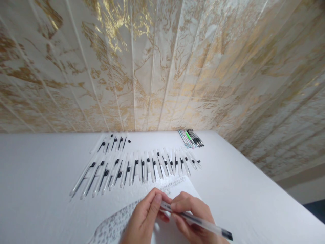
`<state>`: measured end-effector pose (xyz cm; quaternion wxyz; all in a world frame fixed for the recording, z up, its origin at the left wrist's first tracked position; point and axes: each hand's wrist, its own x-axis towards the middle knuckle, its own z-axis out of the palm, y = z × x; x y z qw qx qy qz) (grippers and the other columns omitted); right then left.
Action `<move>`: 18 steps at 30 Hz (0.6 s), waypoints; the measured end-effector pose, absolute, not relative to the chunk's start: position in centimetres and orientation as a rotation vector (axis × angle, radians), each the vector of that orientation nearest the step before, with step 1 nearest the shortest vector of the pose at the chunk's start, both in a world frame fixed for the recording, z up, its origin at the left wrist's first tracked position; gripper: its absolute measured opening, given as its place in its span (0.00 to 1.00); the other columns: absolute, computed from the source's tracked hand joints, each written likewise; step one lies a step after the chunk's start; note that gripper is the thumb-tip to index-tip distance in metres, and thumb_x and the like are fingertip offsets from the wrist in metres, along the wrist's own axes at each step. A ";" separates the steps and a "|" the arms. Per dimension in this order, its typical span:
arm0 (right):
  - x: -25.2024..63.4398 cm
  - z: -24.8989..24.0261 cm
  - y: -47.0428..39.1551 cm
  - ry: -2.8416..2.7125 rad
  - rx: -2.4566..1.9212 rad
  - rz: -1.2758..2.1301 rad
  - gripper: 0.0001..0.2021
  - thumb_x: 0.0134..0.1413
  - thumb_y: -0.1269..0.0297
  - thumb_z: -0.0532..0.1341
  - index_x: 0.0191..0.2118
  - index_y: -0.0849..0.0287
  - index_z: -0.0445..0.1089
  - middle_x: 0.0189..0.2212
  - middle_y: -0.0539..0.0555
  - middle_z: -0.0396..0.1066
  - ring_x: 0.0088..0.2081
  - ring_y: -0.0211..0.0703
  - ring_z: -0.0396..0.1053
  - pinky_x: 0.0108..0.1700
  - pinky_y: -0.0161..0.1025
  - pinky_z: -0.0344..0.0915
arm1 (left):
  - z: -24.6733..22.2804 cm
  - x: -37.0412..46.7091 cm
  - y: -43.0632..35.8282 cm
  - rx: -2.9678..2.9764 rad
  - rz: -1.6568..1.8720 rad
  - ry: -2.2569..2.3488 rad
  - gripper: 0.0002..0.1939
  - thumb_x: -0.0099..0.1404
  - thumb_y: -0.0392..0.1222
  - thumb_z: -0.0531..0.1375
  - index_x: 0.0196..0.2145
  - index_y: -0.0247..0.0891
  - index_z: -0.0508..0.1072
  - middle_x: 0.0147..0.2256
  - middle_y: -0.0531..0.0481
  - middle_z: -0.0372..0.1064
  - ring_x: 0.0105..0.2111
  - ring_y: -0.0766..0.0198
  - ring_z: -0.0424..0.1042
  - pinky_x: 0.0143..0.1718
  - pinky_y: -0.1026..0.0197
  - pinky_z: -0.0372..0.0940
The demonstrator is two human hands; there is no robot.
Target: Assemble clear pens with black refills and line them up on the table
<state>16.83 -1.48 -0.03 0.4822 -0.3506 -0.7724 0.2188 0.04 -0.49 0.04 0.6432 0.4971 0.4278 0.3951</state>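
Observation:
A clear-barrelled pen with a dark refill inside lies slantwise between my two hands, its black end toward the lower right. My right hand is closed around the barrel, thumb and fingers pinching it near the middle. The fingers of my left hand are closed at the pen's other end and hide its tip. Beneath both hands is a sheet of paper covered in rows of handwriting, its near part out of view.
Beyond the paper, a long row of clear pen barrels, dark refills and black caps crosses the white table. A shorter row of pen parts lies behind on the left. Several coloured and black pens lie near the gold-patterned curtain.

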 end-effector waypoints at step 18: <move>16.7 -0.7 -1.9 -2.042 -1.009 0.459 0.05 0.66 0.60 0.57 0.39 0.54 0.66 0.25 0.48 0.69 0.23 0.38 0.66 0.26 0.33 0.60 | -0.3 0.3 -1.0 1.158 0.778 0.966 0.29 0.60 0.72 0.53 0.22 0.42 0.63 0.17 0.58 0.53 0.20 0.65 0.54 0.22 0.64 0.51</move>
